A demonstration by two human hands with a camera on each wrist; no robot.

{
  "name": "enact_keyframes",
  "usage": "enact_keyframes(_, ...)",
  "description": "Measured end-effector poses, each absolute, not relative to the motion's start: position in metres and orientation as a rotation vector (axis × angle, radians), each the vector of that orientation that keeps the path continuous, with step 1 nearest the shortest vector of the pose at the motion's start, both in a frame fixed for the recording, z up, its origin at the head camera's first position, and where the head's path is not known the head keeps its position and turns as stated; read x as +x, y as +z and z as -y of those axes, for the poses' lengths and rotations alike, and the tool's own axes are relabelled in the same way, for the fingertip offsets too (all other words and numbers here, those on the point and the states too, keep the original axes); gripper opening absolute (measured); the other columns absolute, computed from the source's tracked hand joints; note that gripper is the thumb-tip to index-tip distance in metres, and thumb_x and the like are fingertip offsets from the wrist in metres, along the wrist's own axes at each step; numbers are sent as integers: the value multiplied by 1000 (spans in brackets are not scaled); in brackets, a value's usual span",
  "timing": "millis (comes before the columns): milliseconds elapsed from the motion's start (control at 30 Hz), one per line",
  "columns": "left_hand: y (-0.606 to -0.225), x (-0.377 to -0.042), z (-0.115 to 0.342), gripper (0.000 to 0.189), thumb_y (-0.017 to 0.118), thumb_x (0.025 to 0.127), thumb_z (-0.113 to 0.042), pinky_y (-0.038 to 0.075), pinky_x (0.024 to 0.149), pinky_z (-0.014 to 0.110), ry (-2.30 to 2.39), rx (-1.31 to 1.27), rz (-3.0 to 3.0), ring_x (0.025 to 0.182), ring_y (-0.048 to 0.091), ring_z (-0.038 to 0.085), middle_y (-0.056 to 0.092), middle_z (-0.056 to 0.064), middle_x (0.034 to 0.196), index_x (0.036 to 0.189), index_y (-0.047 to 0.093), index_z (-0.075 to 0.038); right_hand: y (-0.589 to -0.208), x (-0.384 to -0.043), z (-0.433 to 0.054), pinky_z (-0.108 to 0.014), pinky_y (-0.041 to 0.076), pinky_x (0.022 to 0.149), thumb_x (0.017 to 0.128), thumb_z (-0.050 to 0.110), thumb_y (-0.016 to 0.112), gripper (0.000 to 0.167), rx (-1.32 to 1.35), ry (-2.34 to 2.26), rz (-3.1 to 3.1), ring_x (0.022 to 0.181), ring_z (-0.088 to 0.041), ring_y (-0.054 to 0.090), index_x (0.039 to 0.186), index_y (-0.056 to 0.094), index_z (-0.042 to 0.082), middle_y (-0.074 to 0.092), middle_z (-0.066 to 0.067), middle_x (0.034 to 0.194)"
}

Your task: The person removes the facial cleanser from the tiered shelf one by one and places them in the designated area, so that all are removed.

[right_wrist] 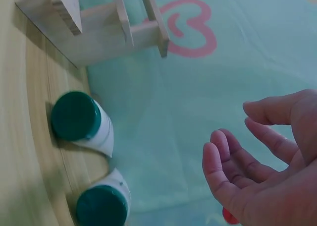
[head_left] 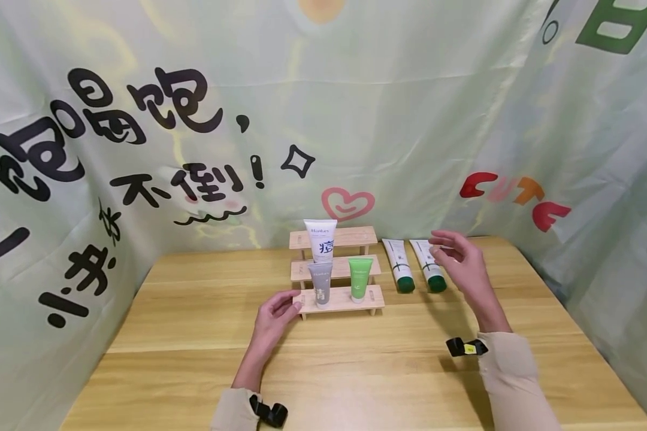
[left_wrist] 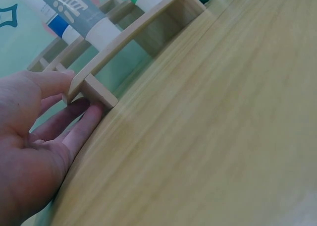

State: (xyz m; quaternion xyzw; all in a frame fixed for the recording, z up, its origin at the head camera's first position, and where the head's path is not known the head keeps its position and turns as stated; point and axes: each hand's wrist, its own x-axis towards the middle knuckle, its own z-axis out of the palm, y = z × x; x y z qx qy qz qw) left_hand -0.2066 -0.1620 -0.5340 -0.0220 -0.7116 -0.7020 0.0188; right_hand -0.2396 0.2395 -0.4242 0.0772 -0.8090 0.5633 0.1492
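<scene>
At the near left corner of the wooden rack [head_left: 339,237], I see the left hand [head_left: 275,320] pinching the lowest step, some fingertips lost behind its leg; the grey tube [head_left: 321,281] and green tube [head_left: 360,278] stand there; the white tube [head_left: 320,233] rises behind, its foot hidden from my head view; the right hand [head_left: 463,260], loosely curled around nothing, partly covers the outer green-capped tube [head_left: 428,263], which my right-wrist view crops, beside the inner green-capped tube [head_left: 398,262].
</scene>
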Motion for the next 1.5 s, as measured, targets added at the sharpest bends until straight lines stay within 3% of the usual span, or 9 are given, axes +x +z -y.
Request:
enact_keyframes(167, -534, -206, 158, 33, 75, 93, -5, 55, 97, 24, -2171, -74, 2202, 123, 61, 34, 62, 19, 136, 126, 69, -1, -419, -233, -226, -12, 53, 88, 104, 19, 63, 43, 309, 1646, 2338, 112, -7, 61, 144, 54, 6, 62, -21, 134)
enact_keyframes(433, -537, -208, 152, 33, 74, 94, -6, 56, 96, 24, -2190, -113, 2196, 122, 62, 34, 62, 21, 135, 126, 69, 1, -406, -221, -199, -15, 50, 99, 102, 18, 66, 47, 450, 1711, 2288, 122, -31, 59, 146, 52, 10, 62, -20, 134)
enact_keyframes(633, -536, -209, 152, 31, 74, 94, -5, 54, 97, 23, -2157, -152, 2176, 122, 62, 33, 63, 22, 134, 124, 69, 2, -394, -224, -170, -20, 52, 100, 100, 16, 69, 50, 569, 1805, 2276, 120, -25, 61, 146, 51, 10, 63, -15, 134)
enact_keyframes(1133, -535, -208, 160, 31, 73, 93, -1, 56, 95, 25, -2182, -100, 2168, 120, 63, 34, 64, 21, 132, 124, 70, 1, -363, -255, -98, -47, 56, 98, 94, 1, 74, 53, 736, 1830, 2338, 113, -37, 63, 142, 53, 7, 65, -15, 128)
enact_keyframes(1300, -535, -208, 160, 31, 73, 94, -2, 56, 94, 24, -2178, -95, 2170, 120, 63, 34, 64, 22, 132, 124, 69, 3, -354, -266, -85, -48, 56, 98, 91, 2, 77, 54, 725, 1754, 2439, 109, -33, 65, 140, 55, 2, 65, -18, 124)
enact_keyframes(1500, -534, -207, 160, 30, 74, 94, -2, 56, 95, 23, -2175, -78, 2177, 120, 62, 32, 65, 20, 132, 123, 70, 1, -352, -277, -80, -45, 56, 96, 92, 6, 77, 43, 683, 1700, 2569, 106, -32, 66, 133, 61, 2, 67, -15, 118)
